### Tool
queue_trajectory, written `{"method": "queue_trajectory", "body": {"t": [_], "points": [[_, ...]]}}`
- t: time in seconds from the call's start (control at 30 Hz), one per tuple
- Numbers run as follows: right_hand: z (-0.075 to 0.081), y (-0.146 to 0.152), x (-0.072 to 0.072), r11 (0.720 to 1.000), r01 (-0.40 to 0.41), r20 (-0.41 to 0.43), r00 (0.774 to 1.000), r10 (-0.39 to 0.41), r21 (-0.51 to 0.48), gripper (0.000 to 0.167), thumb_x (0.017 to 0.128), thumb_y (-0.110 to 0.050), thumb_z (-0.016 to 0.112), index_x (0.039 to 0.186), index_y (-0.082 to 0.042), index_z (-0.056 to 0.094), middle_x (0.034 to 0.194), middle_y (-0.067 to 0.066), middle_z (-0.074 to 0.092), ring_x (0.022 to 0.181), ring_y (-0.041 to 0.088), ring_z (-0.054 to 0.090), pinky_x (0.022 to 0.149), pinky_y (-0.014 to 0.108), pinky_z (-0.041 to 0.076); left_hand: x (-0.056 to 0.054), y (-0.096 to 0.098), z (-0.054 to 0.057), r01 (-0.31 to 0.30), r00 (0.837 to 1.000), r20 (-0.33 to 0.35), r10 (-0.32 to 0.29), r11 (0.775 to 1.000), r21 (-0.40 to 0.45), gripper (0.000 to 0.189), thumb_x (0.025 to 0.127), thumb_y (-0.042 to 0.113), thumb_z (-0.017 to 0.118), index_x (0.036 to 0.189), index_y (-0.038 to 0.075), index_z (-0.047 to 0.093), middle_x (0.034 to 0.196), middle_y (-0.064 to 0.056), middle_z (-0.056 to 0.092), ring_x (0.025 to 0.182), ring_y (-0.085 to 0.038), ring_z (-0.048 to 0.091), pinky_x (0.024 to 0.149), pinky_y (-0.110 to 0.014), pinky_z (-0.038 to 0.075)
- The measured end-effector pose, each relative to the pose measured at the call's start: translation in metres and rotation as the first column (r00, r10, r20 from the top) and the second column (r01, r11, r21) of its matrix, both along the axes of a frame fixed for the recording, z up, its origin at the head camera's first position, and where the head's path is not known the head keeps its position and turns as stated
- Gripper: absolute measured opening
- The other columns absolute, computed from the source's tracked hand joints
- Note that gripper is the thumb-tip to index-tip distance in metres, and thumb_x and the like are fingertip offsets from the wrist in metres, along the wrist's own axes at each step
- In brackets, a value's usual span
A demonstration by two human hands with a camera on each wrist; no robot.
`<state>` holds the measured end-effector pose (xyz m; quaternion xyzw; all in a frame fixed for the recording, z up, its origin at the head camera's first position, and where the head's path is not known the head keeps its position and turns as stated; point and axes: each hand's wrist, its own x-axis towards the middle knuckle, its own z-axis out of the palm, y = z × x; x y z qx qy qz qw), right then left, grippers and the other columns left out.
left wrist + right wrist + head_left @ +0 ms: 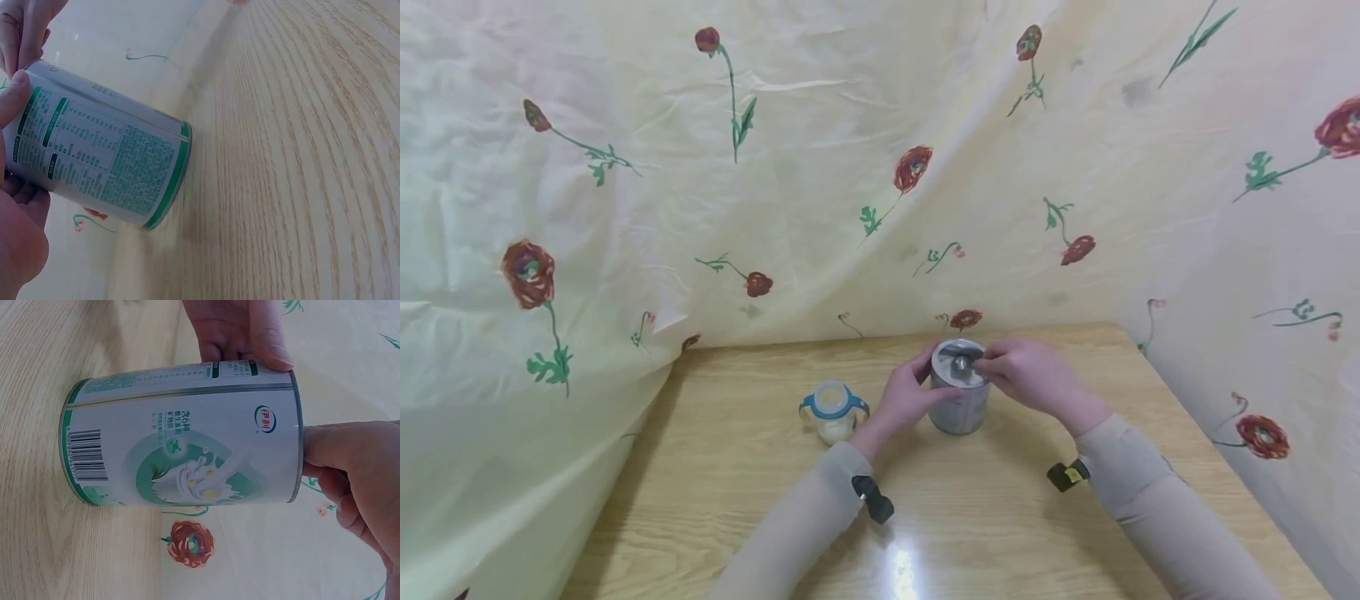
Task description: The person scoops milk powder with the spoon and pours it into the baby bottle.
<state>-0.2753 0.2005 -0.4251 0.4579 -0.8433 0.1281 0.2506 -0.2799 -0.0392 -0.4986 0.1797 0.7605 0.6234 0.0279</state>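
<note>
A white and green milk powder tin stands upright on the table with its mouth facing up. My left hand grips its left side, thumb across the front near the rim and fingers behind. In the right wrist view the tin shows a barcode and a picture of splashing milk. My right hand is at the right of the rim, thumb and forefinger pinched together over the mouth. They meet a small shiny grey piece inside the mouth; I cannot tell what it is.
Left of the tin stands a small pale jar with a clear-topped blue lid and a loop or clip on each side. The wooden table meets a poppy-printed cloth hanging behind it and along both sides.
</note>
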Motion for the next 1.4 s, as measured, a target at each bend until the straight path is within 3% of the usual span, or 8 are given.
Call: {"method": "queue_trajectory", "body": {"t": [0.23, 0.5, 0.73, 0.83, 0.97, 1.13, 1.23, 1.4], "points": [[0.002, -0.004, 0.008, 0.998, 0.042, 0.133, 0.99, -0.049, 0.05, 0.016, 0.085, 0.001, 0.088, 0.1, -0.004, 0.086, 0.083, 0.001, 0.069, 0.067, 0.008, 0.059, 0.058, 0.026, 0.055, 0.003, -0.001, -0.003, 0.02, 1.0, 0.009, -0.02, 0.999, 0.028, 0.089, 0.085, 0.028, 0.094, 0.162, 0.03, 0.049, 0.162, 0.015, 0.048, 0.151, -0.015, 0.043, 0.123, -0.036, 0.038], [0.008, -0.011, 0.011, 0.991, 0.125, 0.249, 0.959, -0.134, 0.054, 0.011, 0.092, -0.008, 0.084, 0.102, -0.004, 0.085, 0.085, 0.001, 0.074, 0.068, 0.009, 0.065, 0.06, 0.03, 0.058, 0.003, -0.002, 0.0, 0.02, 1.0, -0.007, -0.02, 1.0, -0.002, 0.09, 0.087, 0.033, 0.093, 0.164, 0.025, 0.046, 0.164, 0.01, 0.046, 0.151, -0.017, 0.043, 0.122, -0.035, 0.04], [0.008, -0.011, 0.019, 0.959, 0.282, 0.495, 0.838, -0.23, -0.032, 0.012, 0.1, -0.017, 0.077, 0.103, -0.009, 0.086, 0.081, -0.005, 0.07, 0.063, 0.009, 0.052, 0.059, 0.03, 0.047, 0.006, -0.002, 0.0, 0.024, 1.0, -0.012, -0.024, 1.0, -0.017, 0.091, 0.087, 0.033, 0.092, 0.165, 0.022, 0.044, 0.167, 0.003, 0.044, 0.151, -0.02, 0.043, 0.122, -0.037, 0.04], [0.006, -0.01, 0.023, 0.936, 0.338, 0.578, 0.786, -0.221, -0.101, 0.013, 0.102, -0.018, 0.075, 0.102, -0.011, 0.086, 0.085, -0.004, 0.075, 0.069, 0.012, 0.059, 0.066, 0.032, 0.051, 0.009, -0.003, 0.0, 0.017, 1.0, -0.001, -0.017, 0.999, -0.033, 0.091, 0.087, 0.036, 0.091, 0.165, 0.024, 0.044, 0.167, 0.005, 0.044, 0.151, -0.02, 0.044, 0.122, -0.038, 0.041], [0.002, -0.007, 0.027, 0.871, 0.454, 0.689, 0.693, -0.211, -0.189, 0.019, 0.104, -0.022, 0.072, 0.105, -0.01, 0.086, 0.1, 0.003, 0.081, 0.091, 0.022, 0.071, 0.083, 0.044, 0.058, 0.012, -0.004, 0.002, 0.016, 1.0, 0.011, -0.015, 0.999, -0.037, 0.09, 0.088, 0.035, 0.091, 0.165, 0.025, 0.044, 0.168, 0.005, 0.043, 0.152, -0.02, 0.043, 0.122, -0.037, 0.04], [-0.006, 0.0, 0.031, 0.74, 0.612, 0.771, 0.602, -0.207, -0.279, 0.031, 0.105, -0.031, 0.07, 0.116, -0.005, 0.083, 0.112, 0.011, 0.081, 0.117, 0.035, 0.071, 0.103, 0.058, 0.054, 0.013, -0.002, 0.003, 0.011, 1.0, 0.017, -0.01, 0.999, -0.03, 0.09, 0.088, 0.031, 0.091, 0.164, 0.023, 0.045, 0.167, 0.005, 0.044, 0.152, -0.023, 0.043, 0.122, -0.037, 0.041], [-0.01, 0.005, 0.035, 0.673, 0.663, 0.795, 0.578, -0.184, -0.327, 0.033, 0.104, -0.033, 0.07, 0.118, -0.005, 0.082, 0.113, 0.013, 0.08, 0.121, 0.035, 0.069, 0.108, 0.06, 0.05, 0.013, -0.002, 0.003, 0.019, 1.0, 0.015, -0.019, 1.0, -0.023, 0.091, 0.088, 0.03, 0.092, 0.165, 0.022, 0.044, 0.167, 0.004, 0.043, 0.153, -0.023, 0.042, 0.123, -0.037, 0.039], [-0.016, 0.007, 0.043, 0.597, 0.701, 0.814, 0.565, -0.133, -0.39, 0.037, 0.105, -0.036, 0.07, 0.121, -0.004, 0.081, 0.117, 0.015, 0.079, 0.122, 0.032, 0.066, 0.11, 0.056, 0.046, 0.012, -0.002, 0.002, 0.022, 1.0, -0.004, -0.022, 1.0, -0.002, 0.091, 0.087, 0.025, 0.092, 0.165, 0.02, 0.044, 0.168, -0.002, 0.042, 0.153, -0.026, 0.041, 0.125, -0.04, 0.037]]}}
